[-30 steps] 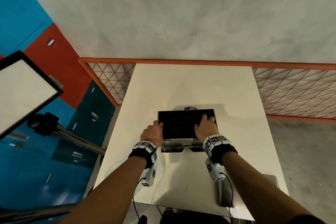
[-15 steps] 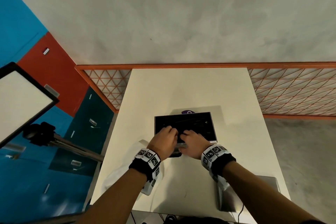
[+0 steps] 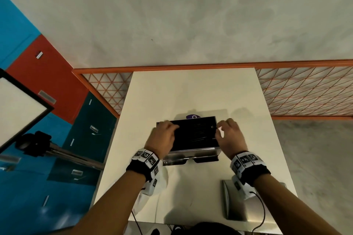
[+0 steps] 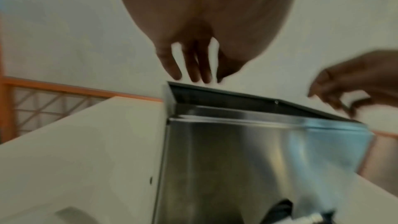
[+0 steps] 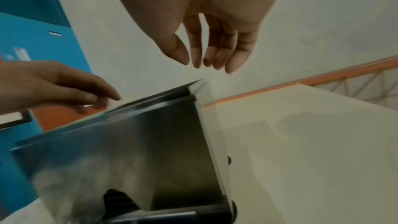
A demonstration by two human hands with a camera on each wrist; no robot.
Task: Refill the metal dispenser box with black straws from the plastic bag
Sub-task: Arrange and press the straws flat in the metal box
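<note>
On the white table (image 3: 191,89), at centre, we see the metal dispenser box (image 3: 193,153) standing with its top open and black straws (image 3: 196,132) lying flat inside, filling the dark opening. At the table's 5 o'clock corner lies a flat metal piece (image 3: 246,204), which we judge to be the box lid. A whitish plastic bag (image 3: 164,177) shows under the left wrist at 7 o'clock of the box; we cannot tell whether any straws remain in it.

Half a second ago both hands were bunched together over the front edge of the box. They now stand apart. Our left hand (image 3: 163,136) is at the 9 o'clock side of the opening, its fingers (image 4: 194,67) loosely extended, tips just above the rim, holding nothing. Our right hand (image 3: 229,135) is at the 3 o'clock side, fingers relaxed and slightly spread in the right wrist view, also holding nothing and clear of the rim.

We judge that the straws have been levelled and released, and that filling is largely done. The next step is probably to fetch the lid and close the box.
</note>
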